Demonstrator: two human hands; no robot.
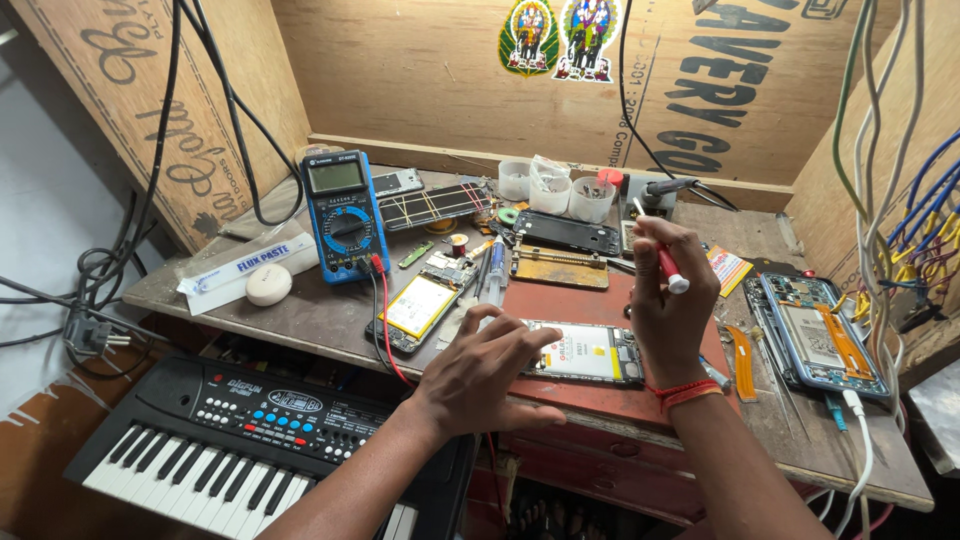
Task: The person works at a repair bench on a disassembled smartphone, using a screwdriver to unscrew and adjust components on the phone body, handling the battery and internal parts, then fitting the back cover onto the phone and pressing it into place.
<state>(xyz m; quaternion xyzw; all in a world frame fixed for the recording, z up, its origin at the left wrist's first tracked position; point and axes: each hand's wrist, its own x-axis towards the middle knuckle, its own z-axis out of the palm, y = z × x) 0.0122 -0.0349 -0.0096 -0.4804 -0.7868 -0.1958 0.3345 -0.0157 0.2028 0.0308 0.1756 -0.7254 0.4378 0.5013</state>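
Left hand (pixel 487 372) lies flat, fingers spread, pinning the opened phone (pixel 588 352) on the bench (pixel 300 315). Right hand (pixel 672 300) is raised, wrist bent, pinching a red-and-white screwdriver (pixel 663 254).

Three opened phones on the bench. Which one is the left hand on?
The middle opened phone, lying crosswise at the front edge of the bench: the left hand rests its fingers on its left end. The one by the multimeter and the one at far right lie untouched.
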